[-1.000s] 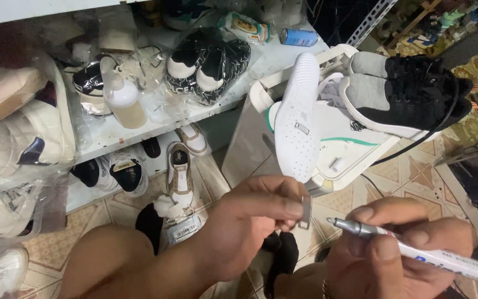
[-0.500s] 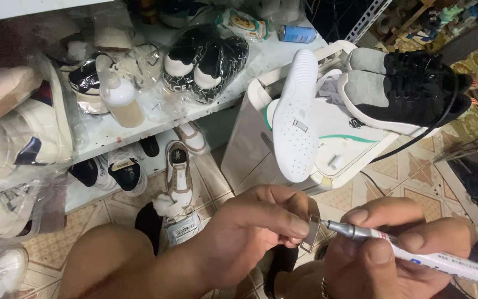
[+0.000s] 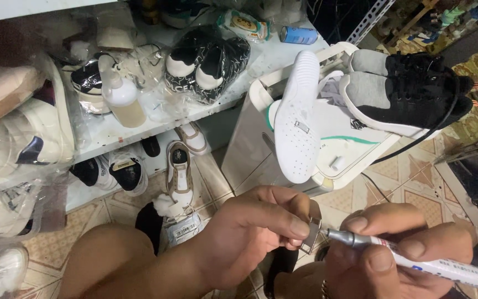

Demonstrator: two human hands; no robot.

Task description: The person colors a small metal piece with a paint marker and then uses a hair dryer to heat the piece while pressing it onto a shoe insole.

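Head view: the left hand (image 3: 250, 232) pinches a small flat grey metal tag (image 3: 310, 237) between thumb and fingertips, low in the middle. The right hand (image 3: 394, 249) grips a white marker pen with a silver tip (image 3: 416, 260), its tip touching the tag. Behind them, a white perforated insole (image 3: 297, 119) stands on a white machine (image 3: 338, 149) beside black-and-grey sneakers (image 3: 410, 91).
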